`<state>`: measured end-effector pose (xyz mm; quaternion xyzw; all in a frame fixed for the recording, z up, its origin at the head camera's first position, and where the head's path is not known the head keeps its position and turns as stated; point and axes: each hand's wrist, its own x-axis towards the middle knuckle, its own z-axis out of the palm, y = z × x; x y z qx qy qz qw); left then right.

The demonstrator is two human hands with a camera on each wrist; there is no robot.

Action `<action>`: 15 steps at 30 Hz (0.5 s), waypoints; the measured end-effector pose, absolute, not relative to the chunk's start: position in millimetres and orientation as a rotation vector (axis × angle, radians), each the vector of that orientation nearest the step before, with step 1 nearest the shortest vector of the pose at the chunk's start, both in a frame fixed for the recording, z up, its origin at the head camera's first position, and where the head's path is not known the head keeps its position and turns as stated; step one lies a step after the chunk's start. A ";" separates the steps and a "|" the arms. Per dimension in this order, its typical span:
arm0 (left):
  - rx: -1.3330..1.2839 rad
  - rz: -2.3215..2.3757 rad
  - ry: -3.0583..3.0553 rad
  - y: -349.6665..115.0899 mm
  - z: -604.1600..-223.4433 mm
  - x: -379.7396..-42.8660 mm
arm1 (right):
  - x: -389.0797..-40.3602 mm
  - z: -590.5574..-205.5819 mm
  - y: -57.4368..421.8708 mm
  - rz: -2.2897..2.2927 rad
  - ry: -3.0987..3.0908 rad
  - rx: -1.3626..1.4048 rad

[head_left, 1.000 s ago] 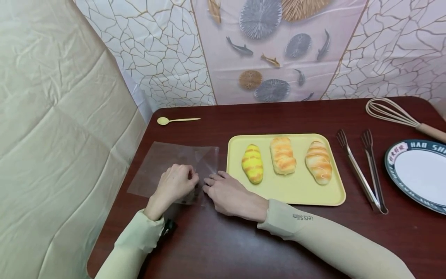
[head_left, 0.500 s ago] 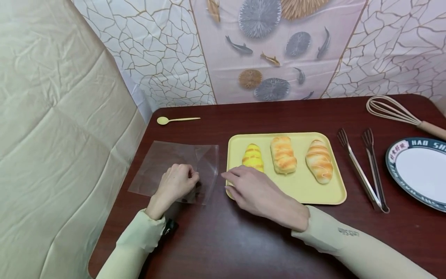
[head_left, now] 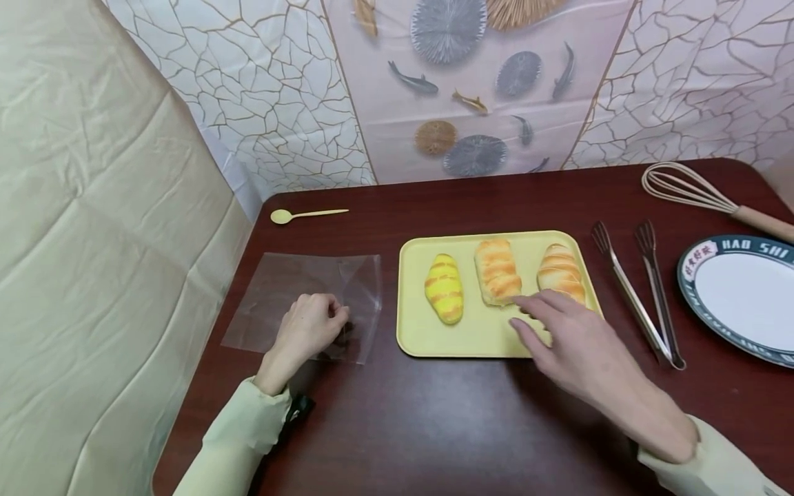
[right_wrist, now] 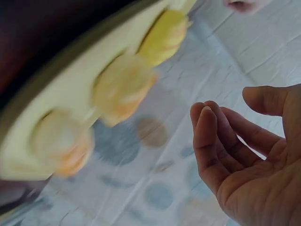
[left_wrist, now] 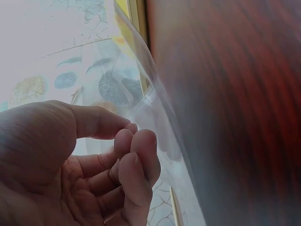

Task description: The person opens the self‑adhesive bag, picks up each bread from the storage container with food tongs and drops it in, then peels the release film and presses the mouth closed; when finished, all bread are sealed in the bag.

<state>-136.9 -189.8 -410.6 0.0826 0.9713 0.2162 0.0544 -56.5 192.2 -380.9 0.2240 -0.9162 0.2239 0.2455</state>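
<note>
A clear plastic bag [head_left: 263, 296] lies flat on the table's left side. My left hand [head_left: 307, 332] pinches its near edge between thumb and fingers; the left wrist view shows the film [left_wrist: 157, 101] rising beside the fingertips. On the yellow tray [head_left: 417, 339] sit three bread rolls in a row: a yellow striped one [head_left: 444, 289], a golden oblong one [head_left: 498, 272] and a drizzled one [head_left: 560, 267]. Over the tray's right front part hovers my right hand [head_left: 586, 348], thumb and fingers apart with nothing between them, hiding the drizzled roll's lower end.
Metal tongs [head_left: 633, 296] lie right of the tray with their arms spread. Farther right are a white plate with a green lettered rim [head_left: 691, 293] and a whisk [head_left: 695, 189]. A pale yellow spoon [head_left: 282, 216] rests at the back left.
My right hand has left the bag and travelled right across the tray, from the yellow roll's side to the drizzled roll. My left hand keeps its place on the bag.
</note>
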 end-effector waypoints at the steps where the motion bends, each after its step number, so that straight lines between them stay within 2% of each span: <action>1: 0.247 0.661 2.950 -190.4 -410.6 -136.7 | -54.6 -382.8 199.4 0.602 -2.491 0.575; 15: 0.207 0.784 2.909 -193.5 -411.0 -136.7 | -46.5 -401.9 302.0 0.489 -2.875 -0.089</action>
